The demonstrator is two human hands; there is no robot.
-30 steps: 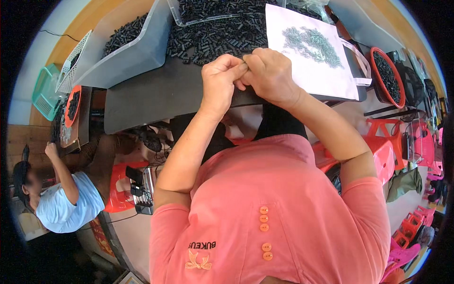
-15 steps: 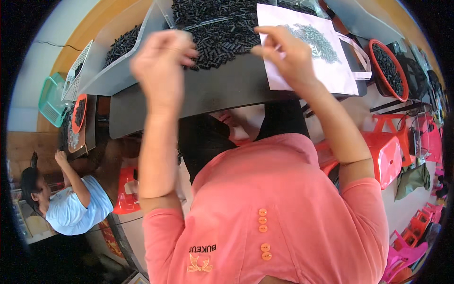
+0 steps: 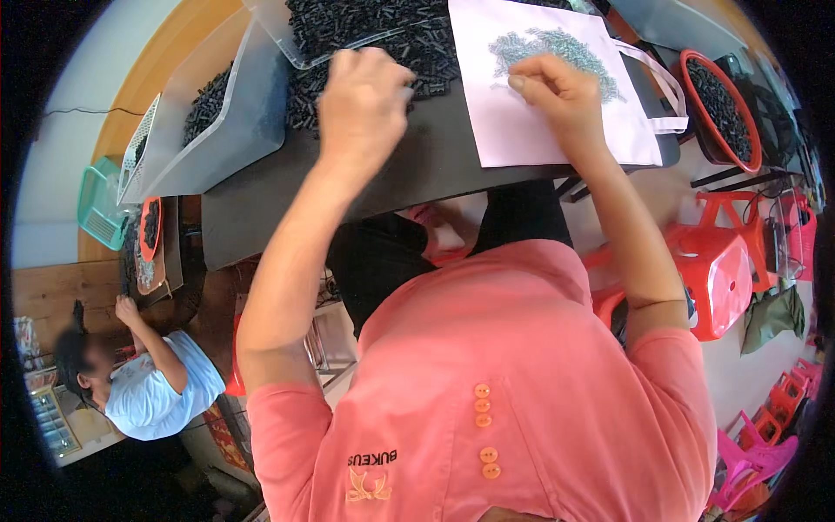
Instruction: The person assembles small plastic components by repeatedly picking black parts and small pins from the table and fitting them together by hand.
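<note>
My left hand (image 3: 361, 113) is above the near edge of a heap of small black plastic pieces (image 3: 300, 104), with its fingers curled in. Whatever it may hold is hidden behind the fingers. To the right, my right hand (image 3: 567, 100) is at the near side of a pile of small shiny clear or silvery pieces (image 3: 561, 45). Its thumb and forefinger are pinched together, and anything between them is too small to make out. The shiny pile rests on a pale pink tote bag (image 3: 522, 143), which lies flat on the dark table (image 3: 426, 148).
Clear plastic bins (image 3: 248, 104) with black pieces stand at the left and back. A red basin (image 3: 718, 113) of black pieces is at far right, above red stools (image 3: 713, 278). On the left, a person in a light blue shirt (image 3: 165, 387) works at another table.
My left hand has moved right to the heap's near edge. My right hand has moved right, from the bag's left edge to the shiny pile, and its fingers have closed into a pinch.
</note>
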